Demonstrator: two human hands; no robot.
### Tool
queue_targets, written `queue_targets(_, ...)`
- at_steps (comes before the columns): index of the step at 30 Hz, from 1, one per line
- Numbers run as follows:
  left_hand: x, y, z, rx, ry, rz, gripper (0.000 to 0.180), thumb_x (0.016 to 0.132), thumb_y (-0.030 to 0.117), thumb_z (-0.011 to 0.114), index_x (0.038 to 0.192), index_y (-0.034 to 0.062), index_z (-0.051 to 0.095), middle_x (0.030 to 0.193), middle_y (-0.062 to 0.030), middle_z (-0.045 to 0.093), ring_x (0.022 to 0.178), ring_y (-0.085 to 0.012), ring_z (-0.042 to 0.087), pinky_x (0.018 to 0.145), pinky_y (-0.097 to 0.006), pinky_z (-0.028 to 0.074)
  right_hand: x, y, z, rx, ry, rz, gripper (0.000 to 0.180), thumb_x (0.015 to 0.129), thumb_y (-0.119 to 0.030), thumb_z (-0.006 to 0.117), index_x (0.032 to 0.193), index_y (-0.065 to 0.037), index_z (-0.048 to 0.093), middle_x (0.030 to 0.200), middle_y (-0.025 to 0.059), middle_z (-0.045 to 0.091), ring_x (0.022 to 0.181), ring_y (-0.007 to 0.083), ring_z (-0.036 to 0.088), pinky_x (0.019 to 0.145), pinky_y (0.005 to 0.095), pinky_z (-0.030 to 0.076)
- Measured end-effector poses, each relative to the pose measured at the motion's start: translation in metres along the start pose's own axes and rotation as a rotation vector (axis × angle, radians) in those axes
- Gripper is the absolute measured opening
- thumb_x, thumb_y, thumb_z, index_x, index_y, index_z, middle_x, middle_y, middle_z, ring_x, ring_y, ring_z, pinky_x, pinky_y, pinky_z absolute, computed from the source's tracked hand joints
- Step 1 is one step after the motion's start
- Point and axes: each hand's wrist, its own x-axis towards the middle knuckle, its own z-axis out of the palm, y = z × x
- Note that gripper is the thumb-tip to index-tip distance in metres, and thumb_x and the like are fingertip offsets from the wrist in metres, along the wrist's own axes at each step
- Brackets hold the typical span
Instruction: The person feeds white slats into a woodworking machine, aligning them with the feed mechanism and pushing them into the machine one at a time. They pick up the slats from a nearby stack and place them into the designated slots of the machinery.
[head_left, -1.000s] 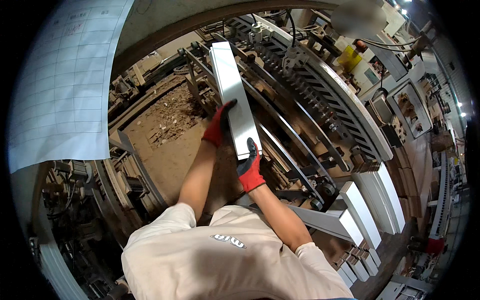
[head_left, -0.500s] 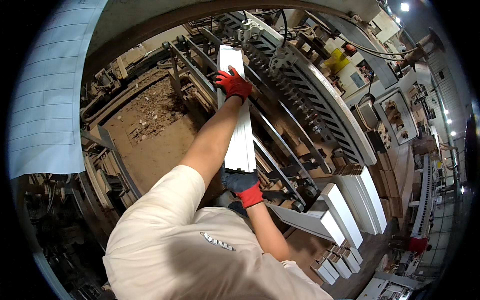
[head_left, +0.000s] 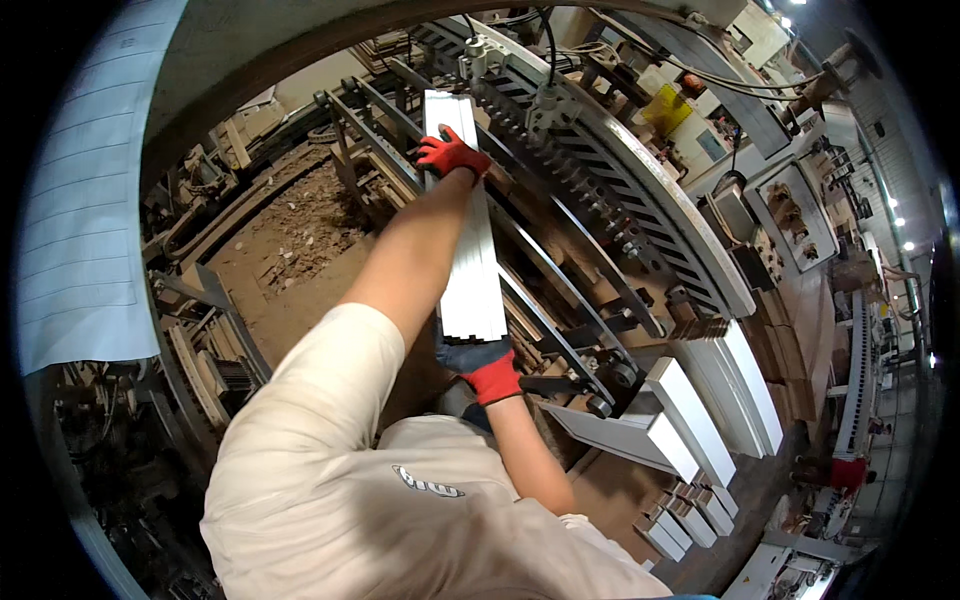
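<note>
A long white moulded board [head_left: 470, 250] lies lengthwise on the metal rails of a large machine [head_left: 600, 190]. My left hand [head_left: 452, 155], in a red and dark glove, is stretched far forward and presses down on the board's far half. My right hand [head_left: 482, 362], gloved the same way, grips the near end of the board from below. My bare left forearm runs alongside the board.
Several white boards [head_left: 700, 420] are stacked at the right, smaller ones below them. Sawdust and wood scraps cover the floor pit [head_left: 290, 230] at the left. A pale sheet [head_left: 80, 200] hangs at far left. A toothed curved conveyor [head_left: 640, 220] runs beside the rails.
The board came down from a raised tilt onto the rails. My left hand slid from mid-board out to its far part; my right hand stayed at the near end.
</note>
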Motion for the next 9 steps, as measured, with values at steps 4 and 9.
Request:
queue_targets(4,0.036,0.006,0.001,0.028,-0.123,-0.021,0.131,0.061,0.061,0.075,0.156,0.0151,-0.002,0.156,-0.0295,0.013,0.14,-0.0514,0.022,0.104,-0.069,0.025,-0.005,0.008,0.003,-0.066,-0.018,-0.004,0.039,0.096,-0.039,0.043,0.118,-0.012,0.062,0.114,0.0097,0.068,0.102,0.0293,0.063,0.085,0.0481,0.053)
queue_targets(9,0.023,0.031,-0.008,0.001,-0.089,0.002,0.132,0.06,0.067,0.075,0.157,0.0182,0.001,0.153,-0.0284,0.022,0.136,-0.0488,0.028,0.103,-0.07,0.025,-0.013,0.008,0.0,-0.254,-0.062,-0.094,0.04,0.096,-0.038,0.043,0.123,-0.012,0.06,0.118,0.0091,0.066,0.104,0.0276,0.062,0.088,0.0485,0.051)
